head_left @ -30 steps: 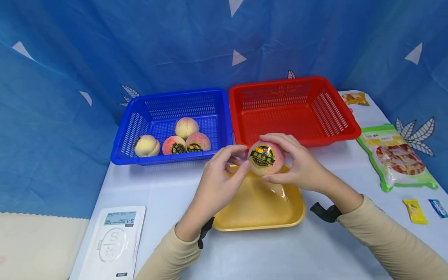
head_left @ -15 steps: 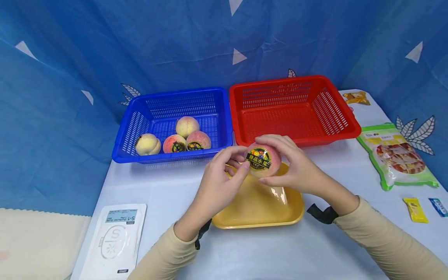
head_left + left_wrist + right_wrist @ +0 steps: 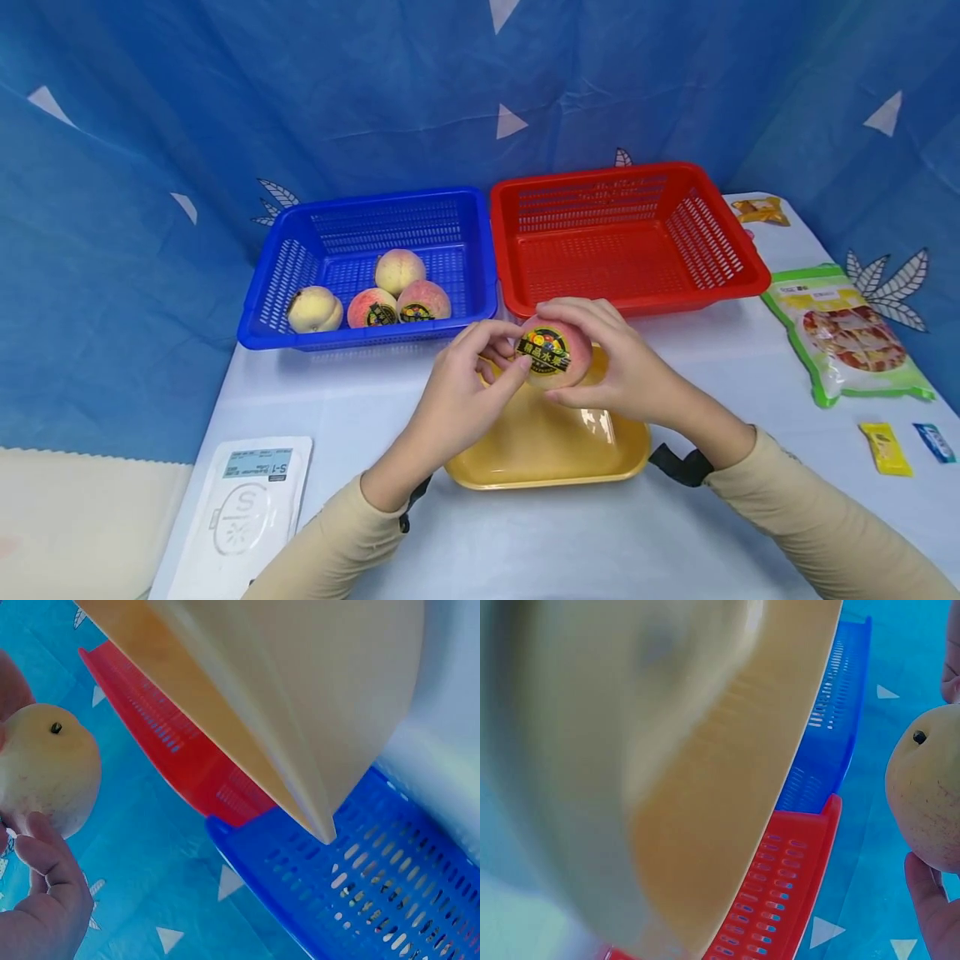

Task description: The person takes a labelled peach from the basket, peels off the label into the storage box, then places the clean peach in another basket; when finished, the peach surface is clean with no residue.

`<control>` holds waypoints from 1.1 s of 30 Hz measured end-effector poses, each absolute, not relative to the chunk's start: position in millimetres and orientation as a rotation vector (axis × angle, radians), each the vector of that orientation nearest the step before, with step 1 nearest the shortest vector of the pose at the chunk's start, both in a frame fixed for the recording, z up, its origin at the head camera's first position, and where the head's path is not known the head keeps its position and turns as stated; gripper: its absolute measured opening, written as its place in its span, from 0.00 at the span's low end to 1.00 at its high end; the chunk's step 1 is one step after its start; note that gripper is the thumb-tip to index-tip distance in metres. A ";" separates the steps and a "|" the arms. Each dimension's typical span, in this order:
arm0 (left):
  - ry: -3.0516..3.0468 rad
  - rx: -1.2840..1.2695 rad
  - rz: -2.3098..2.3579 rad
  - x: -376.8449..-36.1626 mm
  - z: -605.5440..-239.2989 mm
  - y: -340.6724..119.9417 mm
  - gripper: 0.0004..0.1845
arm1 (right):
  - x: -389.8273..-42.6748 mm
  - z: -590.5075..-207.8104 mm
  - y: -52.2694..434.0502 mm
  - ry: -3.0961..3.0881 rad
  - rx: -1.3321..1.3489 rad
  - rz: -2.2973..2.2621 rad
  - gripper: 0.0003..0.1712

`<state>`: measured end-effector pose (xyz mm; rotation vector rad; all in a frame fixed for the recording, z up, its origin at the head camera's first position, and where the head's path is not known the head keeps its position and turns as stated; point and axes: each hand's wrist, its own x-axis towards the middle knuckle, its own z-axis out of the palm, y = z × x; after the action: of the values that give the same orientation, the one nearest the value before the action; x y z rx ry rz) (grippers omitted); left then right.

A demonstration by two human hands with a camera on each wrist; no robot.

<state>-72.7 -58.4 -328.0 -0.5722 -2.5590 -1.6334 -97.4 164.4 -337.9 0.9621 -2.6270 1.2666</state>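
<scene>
The peach (image 3: 553, 357) hangs above the far rim of the yellow tray (image 3: 547, 446); the right hand (image 3: 611, 367) cups it from 3 o'clock, the left hand (image 3: 468, 392) pinches at its sticker from 9 o'clock; the red basket (image 3: 705, 217) lies at 12. The wrist views show the peach's sticker-free underside.

Blue triangle-patterned cloth backdrop (image 3: 420, 92) behind a pale table (image 3: 360, 400).
</scene>
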 end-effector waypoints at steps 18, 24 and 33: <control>-2.547 -0.412 -2.090 -76.4 -335.2 -54.8 0.14 | -94.5 -346.1 167.3 -2.673 0.944 1.212 0.51; -2.512 -0.345 -2.207 -81.1 -337.8 -53.9 0.14 | -95.0 -348.3 167.9 -2.692 0.924 1.205 0.51; -2.441 -0.273 -2.421 -84.0 -335.8 -52.8 0.16 | -94.8 -346.2 169.6 -2.688 0.904 1.194 0.50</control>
<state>-84.0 -52.8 -335.8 -0.2734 -2.4410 -2.4206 -94.8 169.6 -346.2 0.9043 -2.6883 1.1942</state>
